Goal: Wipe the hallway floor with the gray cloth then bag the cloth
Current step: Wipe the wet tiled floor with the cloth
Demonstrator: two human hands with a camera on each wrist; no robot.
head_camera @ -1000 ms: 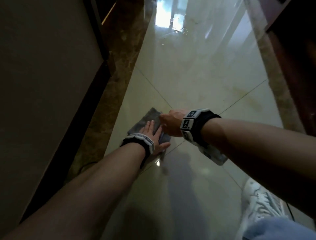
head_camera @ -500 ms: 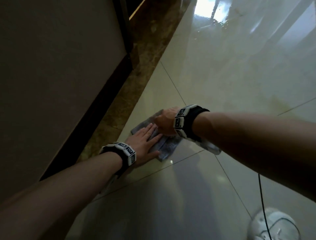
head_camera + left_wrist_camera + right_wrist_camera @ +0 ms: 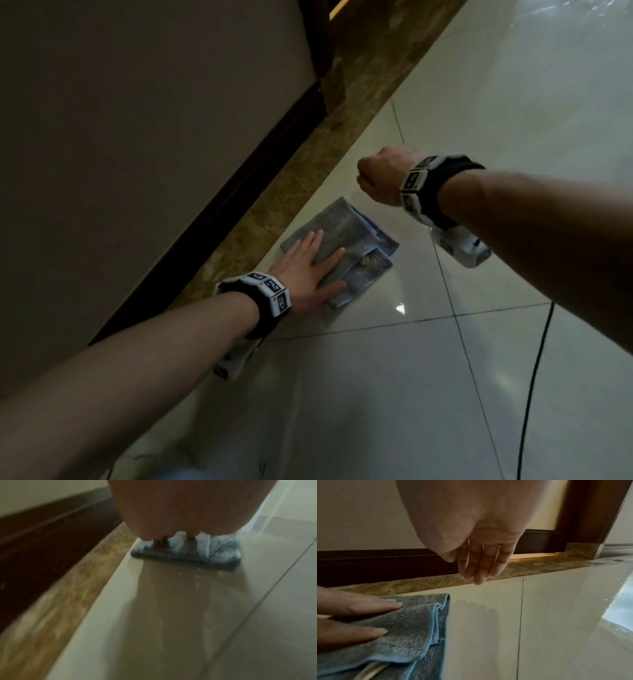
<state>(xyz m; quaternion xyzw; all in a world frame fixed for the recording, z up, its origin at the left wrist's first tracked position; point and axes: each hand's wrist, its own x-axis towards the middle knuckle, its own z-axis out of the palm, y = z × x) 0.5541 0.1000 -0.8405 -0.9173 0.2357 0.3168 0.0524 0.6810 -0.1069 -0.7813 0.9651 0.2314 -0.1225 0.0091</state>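
Head view, hallway, contents listed by size.

Wall (image 3: 137, 137): plain beige, filling upper left; dark skirting board (image 3: 222, 205) along its foot.

Floor (image 3: 376, 394): glossy pale tiles with thin dark grout lines; brown marbled border strip (image 3: 308, 164) between tiles and skirting.

Door frame (image 3: 590, 513): dark brown wood, seen from right wrist view at far end of skirting.

Cable (image 3: 531, 377): thin, black, trailing across tiles at lower right.

Gray cloth (image 3: 356, 240): folded in layers, bluish-gray pile, lying flat on pale tile just beside marbled border; light blue edge binding visible at folds. From left wrist view, gray cloth (image 3: 221, 550) flat on tile, blurred. From right wrist view, folded corner (image 3: 412, 626) in lower left of picture, layers stacked.

Left hand (image 3: 308, 270): palm down on near half of cloth, fingers straight and slightly spread, pressing cloth to floor; nothing pinched. Fingertips (image 3: 373, 631) seen flat on pile from right wrist view.

Right hand (image 3: 380, 174): raised above floor, apart from cloth, over pale tile beyond it. From right wrist view, right hand (image 3: 477, 555) with fingers straight, side by side, pointing down; holding nothing, touching nothing.

Wrist bands: black strap with white marker blocks on each wrist, left (image 3: 263, 294), right (image 3: 428, 185).
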